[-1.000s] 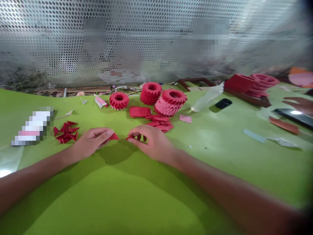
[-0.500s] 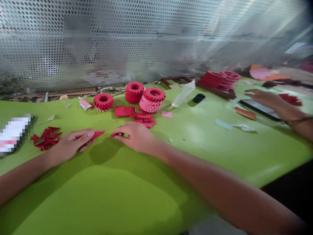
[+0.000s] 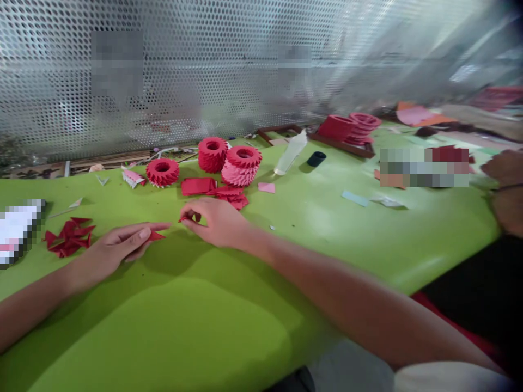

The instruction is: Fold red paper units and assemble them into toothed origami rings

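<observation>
Head view: both bare hands are working over a light-green tabletop (image 3: 183, 337), facing each other, not touching. Left hand (image 3: 125, 242) is pinching a red folded-paper triangle (image 3: 157, 236) between thumb and the fingers behind; its index finger is stretching out straight just above the piece. Right hand (image 3: 214, 220) is curling, thumb and index tips pressing together on a small red paper piece (image 3: 182, 220); mostly hidden by the fingers, so its shape can't be told.

Key relation: the triangle is sticking out past the left thumb, long axis running roughly left to right, sharp tip pointing toward the right hand. The small piece is sitting to the right of that tip and a bit farther from the wearer, with a narrow gap between. Left hand is holding the triangle; right fingertips are staying near, apart from it.

Around: a loose pile of dark-red folded-paper triangles (image 3: 69, 237) is lying just beside the left wrist. Beyond the right hand, a flat red paper stack (image 3: 199, 186) and jagged red folded pieces (image 3: 232, 197) are lying close together. Behind them a red toothed paper ring (image 3: 162, 177) and a red-and-pink toothed paper cylinder (image 3: 241, 174) are standing.
</observation>
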`<state>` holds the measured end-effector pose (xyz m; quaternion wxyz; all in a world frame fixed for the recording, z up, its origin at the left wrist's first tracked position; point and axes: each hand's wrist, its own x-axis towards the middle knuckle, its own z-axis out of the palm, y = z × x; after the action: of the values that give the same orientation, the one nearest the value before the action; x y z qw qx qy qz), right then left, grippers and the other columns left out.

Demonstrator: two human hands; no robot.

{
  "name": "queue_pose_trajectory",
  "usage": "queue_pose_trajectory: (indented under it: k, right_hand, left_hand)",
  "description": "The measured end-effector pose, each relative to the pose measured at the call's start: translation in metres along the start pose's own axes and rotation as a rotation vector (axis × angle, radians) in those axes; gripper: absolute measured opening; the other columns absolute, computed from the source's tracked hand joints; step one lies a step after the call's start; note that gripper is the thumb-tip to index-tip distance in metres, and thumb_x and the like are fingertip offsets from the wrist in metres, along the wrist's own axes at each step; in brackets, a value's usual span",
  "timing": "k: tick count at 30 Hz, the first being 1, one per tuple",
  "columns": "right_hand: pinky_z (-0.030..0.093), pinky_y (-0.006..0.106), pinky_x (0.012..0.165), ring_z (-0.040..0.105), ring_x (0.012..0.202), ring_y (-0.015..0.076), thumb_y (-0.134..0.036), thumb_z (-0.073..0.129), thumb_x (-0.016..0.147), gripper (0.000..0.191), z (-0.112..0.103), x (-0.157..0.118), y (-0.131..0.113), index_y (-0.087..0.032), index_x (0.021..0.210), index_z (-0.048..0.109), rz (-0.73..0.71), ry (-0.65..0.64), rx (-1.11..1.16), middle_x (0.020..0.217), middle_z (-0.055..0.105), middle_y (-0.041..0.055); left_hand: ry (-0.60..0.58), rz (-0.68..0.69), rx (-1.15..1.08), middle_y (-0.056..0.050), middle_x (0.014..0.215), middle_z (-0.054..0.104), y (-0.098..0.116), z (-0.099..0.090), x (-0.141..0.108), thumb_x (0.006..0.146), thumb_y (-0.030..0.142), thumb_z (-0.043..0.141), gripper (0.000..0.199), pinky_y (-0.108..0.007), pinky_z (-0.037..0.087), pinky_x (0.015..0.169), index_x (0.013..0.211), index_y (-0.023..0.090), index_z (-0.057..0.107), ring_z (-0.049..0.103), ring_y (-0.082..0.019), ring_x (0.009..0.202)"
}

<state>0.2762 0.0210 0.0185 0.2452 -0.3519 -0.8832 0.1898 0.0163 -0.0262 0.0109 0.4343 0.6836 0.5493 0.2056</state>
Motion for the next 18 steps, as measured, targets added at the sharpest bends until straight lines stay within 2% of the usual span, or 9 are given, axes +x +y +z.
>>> queue_pose_trajectory:
  k: [2,7,11,13,15,18]
  right_hand:
    - [0.043,0.028,0.072,0.065,0.085,0.0169,-0.025,0.059,0.095,0.014,0.0,0.001,0.001,-0.019,0.103,0.068,0.012,-0.012,-0.011,0.099,0.074,0.0055]
    - [0.045,0.028,0.074,0.067,0.086,0.0173,-0.025,0.059,0.095,0.015,0.001,0.001,0.006,-0.019,0.103,0.069,0.034,-0.016,0.014,0.101,0.075,0.0048]
    - [0.049,0.03,0.083,0.07,0.094,0.0182,-0.026,0.059,0.095,0.02,0.002,-0.001,0.005,-0.02,0.111,0.07,0.04,0.026,0.076,0.107,0.076,0.0059]
    - [0.05,0.029,0.085,0.07,0.098,0.018,-0.029,0.061,0.095,0.024,0.002,-0.003,0.003,-0.022,0.115,0.071,0.067,0.055,0.137,0.11,0.076,0.0048]
    - [0.051,0.027,0.081,0.071,0.096,0.017,-0.032,0.062,0.094,0.023,0.002,-0.004,-0.002,-0.023,0.112,0.073,0.104,0.07,0.217,0.109,0.077,0.0034]
    - [0.052,0.024,0.071,0.071,0.088,0.0153,-0.032,0.062,0.093,0.02,0.004,-0.007,-0.008,-0.022,0.106,0.075,0.135,0.065,0.308,0.104,0.077,0.0038]
  left_hand:
    - [-0.035,-0.033,-0.048,0.005,0.059,0.04,-0.002,0.001,0.0,0.091,0.071,0.044,0.065,-0.022,0.027,0.051,0.131,0.024,0.063,0.038,-0.013,0.054]
    - [-0.045,-0.053,-0.166,0.0,0.071,0.054,-0.005,0.004,0.0,0.09,0.069,0.05,0.059,-0.024,0.034,0.055,0.117,0.02,0.069,0.043,-0.013,0.059]
    - [-0.112,-0.07,-0.285,0.002,0.068,0.047,0.004,0.008,-0.003,0.091,0.069,0.049,0.067,-0.023,0.032,0.05,0.138,0.022,0.057,0.04,-0.012,0.055]
    - [-0.139,-0.067,-0.265,0.005,0.061,0.041,0.01,0.01,-0.004,0.09,0.071,0.047,0.072,-0.023,0.029,0.048,0.141,0.02,0.053,0.036,-0.011,0.051]
    - [-0.14,-0.077,-0.207,0.006,0.058,0.04,0.014,0.012,-0.005,0.087,0.074,0.048,0.073,-0.022,0.028,0.048,0.133,0.018,0.058,0.035,-0.01,0.049]
    - [-0.099,-0.128,-0.131,0.006,0.054,0.041,0.013,0.014,-0.003,0.083,0.08,0.047,0.069,-0.022,0.026,0.047,0.098,0.016,0.067,0.035,-0.01,0.047]
